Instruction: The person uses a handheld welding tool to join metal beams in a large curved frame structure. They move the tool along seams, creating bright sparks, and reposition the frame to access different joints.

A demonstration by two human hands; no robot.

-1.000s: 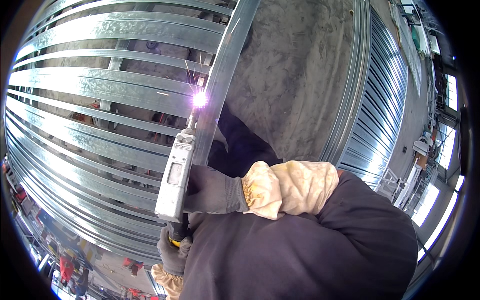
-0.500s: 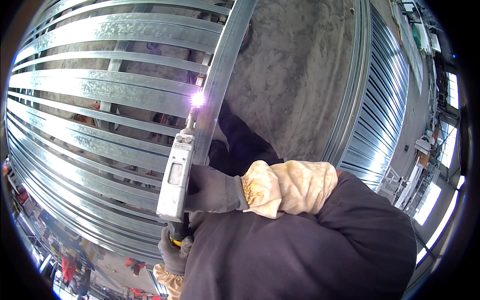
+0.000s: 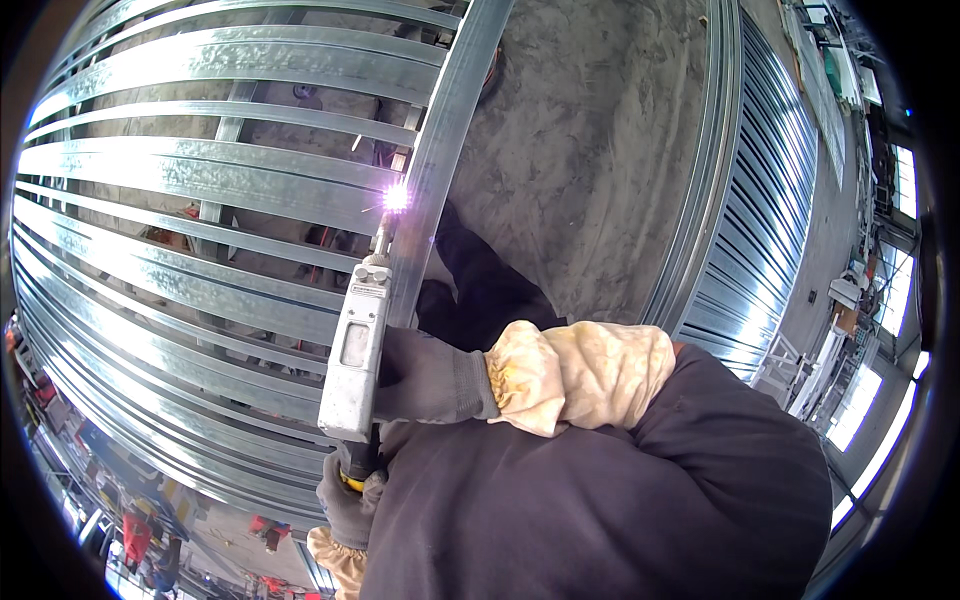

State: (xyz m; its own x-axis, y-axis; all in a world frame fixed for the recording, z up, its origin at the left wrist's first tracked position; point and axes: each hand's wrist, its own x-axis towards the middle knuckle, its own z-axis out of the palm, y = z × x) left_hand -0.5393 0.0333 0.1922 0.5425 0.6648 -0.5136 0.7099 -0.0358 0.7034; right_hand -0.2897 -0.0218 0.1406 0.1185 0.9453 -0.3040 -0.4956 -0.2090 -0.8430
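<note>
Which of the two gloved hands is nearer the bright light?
The right hand, beside the silver tool; the left hand is lower in the picture, farther from the light.

1 small, dazzling violet-white spark (image 3: 396,198) burns out to pure white. Overexposed, tall pale windows (image 3: 853,412) admit daylight at right; long silvery metal slats (image 3: 200,165) carry bright glare. Fisheye distortion bends straight edges toward the black rim, where background details soften.
</note>
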